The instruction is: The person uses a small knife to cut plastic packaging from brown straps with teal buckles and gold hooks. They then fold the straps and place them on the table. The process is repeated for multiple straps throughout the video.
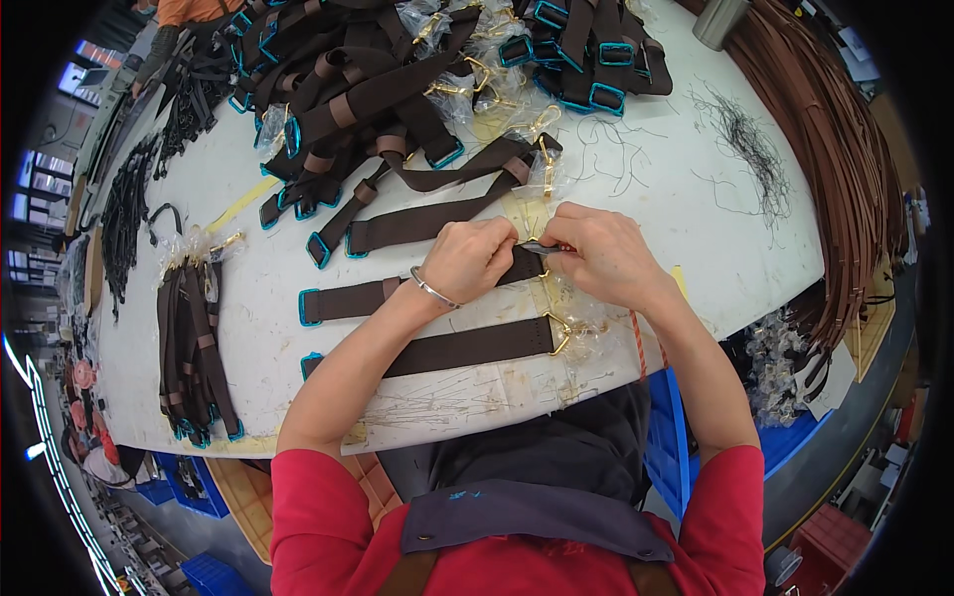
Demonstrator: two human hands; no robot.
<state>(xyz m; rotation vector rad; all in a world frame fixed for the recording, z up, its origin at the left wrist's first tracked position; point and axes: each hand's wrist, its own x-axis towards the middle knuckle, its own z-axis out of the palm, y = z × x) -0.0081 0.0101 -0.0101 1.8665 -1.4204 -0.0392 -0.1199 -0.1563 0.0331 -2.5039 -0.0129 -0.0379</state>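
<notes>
**Strap end worked at the table edge**

A small dark tool (545, 247) is pinched in the right hand (604, 256). The brown strap (393, 290) is pressed down by the closed left hand (467, 260) on the white table (656, 189). Another strap (467, 348) is laid nearer the person, and a heap of straps (397, 79) is piled beyond.

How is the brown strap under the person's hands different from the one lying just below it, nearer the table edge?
The strap being worked on is partly covered by the left hand and right hand; the nearer strap lies untouched. The nearer strap's gold clasp shows plainly; the worked strap's end is hidden under the fingers. Both are dark brown, lie flat across the white table, and have blue-edged left ends.
</notes>
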